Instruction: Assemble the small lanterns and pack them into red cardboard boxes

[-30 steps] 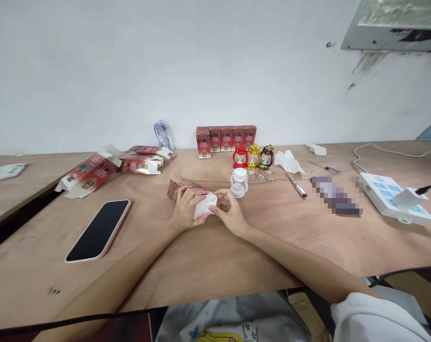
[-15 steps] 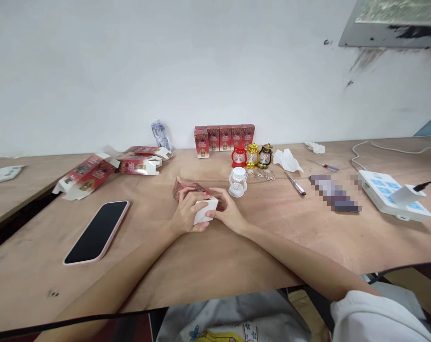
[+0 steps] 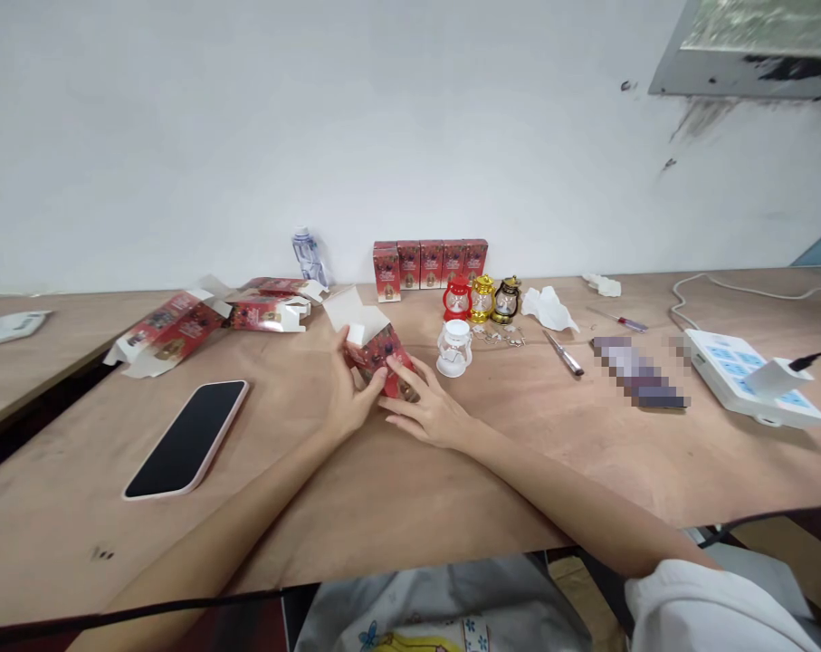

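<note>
Between both hands is a red printed carton (image 3: 383,351), its white flaps spread at the far end. My left hand (image 3: 350,389) grips its left side, thumb on the near face. My right hand (image 3: 429,403) wraps the near right end, fingers laid over the printed face. Just beyond my right hand stands a small white lantern (image 3: 454,349). Behind it are a red lantern (image 3: 457,300), a gold lantern (image 3: 482,299) and a dark bronze lantern (image 3: 506,301). What the carton holds is hidden.
Several closed red boxes (image 3: 431,264) stand by the wall, near a bottle (image 3: 309,256). Opened cartons (image 3: 172,333) and a phone (image 3: 186,441) lie left. To the right are crumpled paper (image 3: 549,309), a cutter knife (image 3: 564,354), a screwdriver (image 3: 629,321) and a power strip (image 3: 756,376).
The carton has been turned: its white end faced my right hand before, and now its open flaps point away from me. Both hands have shifted their hold on it.
</note>
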`<state>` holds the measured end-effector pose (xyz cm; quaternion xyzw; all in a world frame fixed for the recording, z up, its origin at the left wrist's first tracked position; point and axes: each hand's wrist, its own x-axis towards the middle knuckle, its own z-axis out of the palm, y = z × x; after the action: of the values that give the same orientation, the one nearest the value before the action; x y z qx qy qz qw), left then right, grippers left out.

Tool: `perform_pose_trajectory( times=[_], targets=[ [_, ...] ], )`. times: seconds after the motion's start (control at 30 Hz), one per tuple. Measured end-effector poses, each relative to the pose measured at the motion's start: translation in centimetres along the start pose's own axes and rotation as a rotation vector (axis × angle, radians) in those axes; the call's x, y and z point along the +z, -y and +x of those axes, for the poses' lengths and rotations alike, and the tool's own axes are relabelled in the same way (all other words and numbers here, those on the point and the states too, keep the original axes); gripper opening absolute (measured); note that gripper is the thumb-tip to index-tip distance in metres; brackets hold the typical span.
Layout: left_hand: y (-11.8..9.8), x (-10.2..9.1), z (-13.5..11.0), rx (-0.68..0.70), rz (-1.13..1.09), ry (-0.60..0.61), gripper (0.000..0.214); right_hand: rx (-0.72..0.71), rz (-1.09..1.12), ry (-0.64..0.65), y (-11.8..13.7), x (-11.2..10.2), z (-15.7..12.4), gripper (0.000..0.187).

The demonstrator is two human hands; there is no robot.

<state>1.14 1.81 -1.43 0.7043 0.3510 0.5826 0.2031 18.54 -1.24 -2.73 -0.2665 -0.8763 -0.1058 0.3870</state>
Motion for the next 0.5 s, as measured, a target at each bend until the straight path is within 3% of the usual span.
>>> perform_pose_trajectory(
  times=[0.1,0.27,0.33,0.4,0.5],
  targets=[
    [-0.2,0.0,0.4,-0.134,-0.1,0.006,0.08,0.011,-0.093,-0.066,-0.1,-0.3,0.0,0.033],
    [-0.4,-0.8,1.0,-0.153,-0.066,0.081,0.083,0.363,-0.304,-0.409,-1.6,-0.9,-0.3,0.041],
    [-0.2,-1.0,1.0,-0.133,-0.035,0.108,0.08,0.525,-0.296,-0.408,-2.8,-1.1,-0.6,0.045],
    [-0.1,-1.0,1.0,-0.095,-0.013,0.122,0.081,0.677,-0.181,-0.322,-3.9,-1.3,-0.9,0.049],
    [0.0,-1.1,1.1,-0.029,0.025,0.157,0.084,0.788,0.051,-0.244,-4.8,-1.6,-1.0,0.054]
  ],
)
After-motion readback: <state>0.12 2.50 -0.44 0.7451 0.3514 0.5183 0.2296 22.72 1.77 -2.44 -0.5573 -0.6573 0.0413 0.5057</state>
